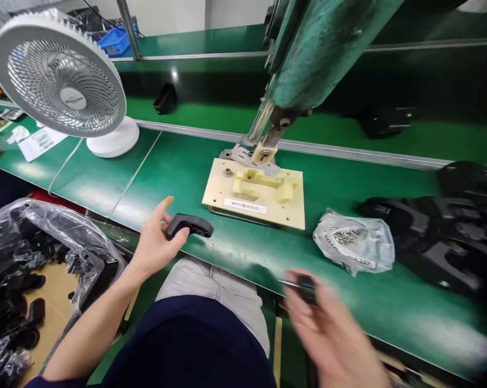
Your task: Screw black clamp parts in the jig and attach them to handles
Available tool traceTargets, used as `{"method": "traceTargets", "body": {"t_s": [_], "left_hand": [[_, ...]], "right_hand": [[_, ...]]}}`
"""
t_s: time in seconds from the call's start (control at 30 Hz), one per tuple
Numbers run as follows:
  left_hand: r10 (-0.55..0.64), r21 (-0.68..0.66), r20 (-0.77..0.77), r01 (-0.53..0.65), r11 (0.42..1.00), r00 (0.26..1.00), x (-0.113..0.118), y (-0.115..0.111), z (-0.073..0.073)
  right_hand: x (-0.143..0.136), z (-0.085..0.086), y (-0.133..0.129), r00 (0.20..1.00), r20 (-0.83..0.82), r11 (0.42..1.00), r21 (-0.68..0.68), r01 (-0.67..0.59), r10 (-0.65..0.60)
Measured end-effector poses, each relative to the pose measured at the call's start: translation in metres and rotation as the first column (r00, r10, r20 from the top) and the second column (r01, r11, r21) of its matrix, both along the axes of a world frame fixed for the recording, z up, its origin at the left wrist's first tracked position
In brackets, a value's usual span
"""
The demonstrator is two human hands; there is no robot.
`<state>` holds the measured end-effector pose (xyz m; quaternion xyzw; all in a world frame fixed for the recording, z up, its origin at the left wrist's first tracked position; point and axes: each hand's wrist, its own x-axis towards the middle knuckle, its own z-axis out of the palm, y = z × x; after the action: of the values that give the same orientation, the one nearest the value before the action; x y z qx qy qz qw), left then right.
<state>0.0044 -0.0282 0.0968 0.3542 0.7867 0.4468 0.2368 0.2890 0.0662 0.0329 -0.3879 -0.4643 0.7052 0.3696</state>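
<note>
My left hand (158, 240) is closed on a curved black plastic part (192, 224), held just above the near edge of the green bench. At the lower right, my right hand (324, 318), blurred by motion, grips a dark-handled tool (307, 289) with a thin metal shaft pointing left. Between and beyond both hands lies a cream fixture plate (211, 186) with raised yellowish blocks and a white label. No part sits in its blocks. A clear plastic bag (358, 242) of small metal screws rests on the bench, to the right of the plate.
A green press arm (311, 59) reaches down over the plate's back edge. The white fan (71, 99) stands at the back left. Black parts (441, 242) are piled at the right. A plastic-lined box (57, 302) of black pieces is at lower left. Another person's hand shows at far left.
</note>
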Motion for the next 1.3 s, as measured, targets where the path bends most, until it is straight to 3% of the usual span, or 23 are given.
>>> {"method": "traceTargets", "body": {"t_s": [0.07,0.17,0.27,0.43,0.5,0.63,0.7,0.73,0.8,0.9,1.0,1.17,1.23,1.3], "left_hand": [[-0.048,-0.027,-0.013,0.048,0.998,0.999,0.016,0.016,-0.003],[-0.097,-0.068,-0.016,0.096,0.993,0.995,0.031,0.031,-0.006],[-0.129,-0.084,-0.027,0.127,0.988,0.991,0.035,0.033,-0.007],[-0.187,-0.069,-0.062,0.183,0.981,0.98,0.045,0.03,-0.009],[-0.193,-0.065,-0.099,0.188,0.98,0.976,0.049,0.03,-0.01],[-0.174,-0.033,-0.203,0.171,0.985,0.964,0.056,0.028,-0.012],[-0.166,0.005,-0.216,0.171,0.985,0.962,0.057,0.026,-0.014],[-0.164,0.024,-0.211,0.173,0.985,0.964,0.058,0.024,-0.015],[-0.171,0.051,-0.189,0.183,0.982,0.967,0.06,0.022,-0.018],[-0.203,0.036,-0.179,0.213,0.976,0.963,0.062,0.019,-0.022],[-0.229,0.02,-0.19,0.237,0.971,0.955,0.066,0.019,-0.028],[-0.189,0.036,-0.123,0.195,0.98,0.974,0.076,0.016,-0.037],[-0.264,0.028,-0.03,0.265,0.964,0.964,0.081,0.01,-0.037],[-0.434,0.046,0.044,0.432,0.901,0.9,0.081,0.006,-0.036]], "right_hand": [[-0.038,0.01,-0.018,0.991,-0.134,0.998,-0.055,-0.029,0.021],[-0.074,0.018,-0.035,0.984,-0.174,0.974,0.213,0.081,-0.044],[-0.081,0.019,-0.039,0.996,-0.091,0.888,0.457,0.055,-0.015],[-0.078,0.012,-0.031,1.0,-0.001,0.808,0.589,-0.022,0.028],[-0.081,0.007,-0.028,0.999,0.027,0.731,0.682,0.009,-0.038],[-0.089,-0.008,-0.028,0.962,0.063,0.474,0.878,0.074,-0.267],[-0.092,-0.016,-0.03,0.922,0.018,0.427,0.89,0.161,-0.386],[-0.093,-0.019,-0.03,0.906,0.002,0.456,0.865,0.211,-0.424],[-0.094,-0.023,-0.031,0.912,0.006,0.593,0.762,0.261,-0.409],[-0.094,-0.023,-0.031,0.97,0.027,0.775,0.608,0.175,-0.24],[-0.094,-0.02,-0.034,0.981,0.029,0.835,0.53,0.148,-0.192],[-0.102,-0.019,-0.043,0.972,-0.094,0.919,0.316,0.236,-0.217],[-0.102,-0.016,-0.044,0.959,-0.175,0.954,0.164,0.25,-0.221],[-0.096,-0.01,-0.038,0.94,-0.213,0.963,-0.026,0.268,-0.268]]}}
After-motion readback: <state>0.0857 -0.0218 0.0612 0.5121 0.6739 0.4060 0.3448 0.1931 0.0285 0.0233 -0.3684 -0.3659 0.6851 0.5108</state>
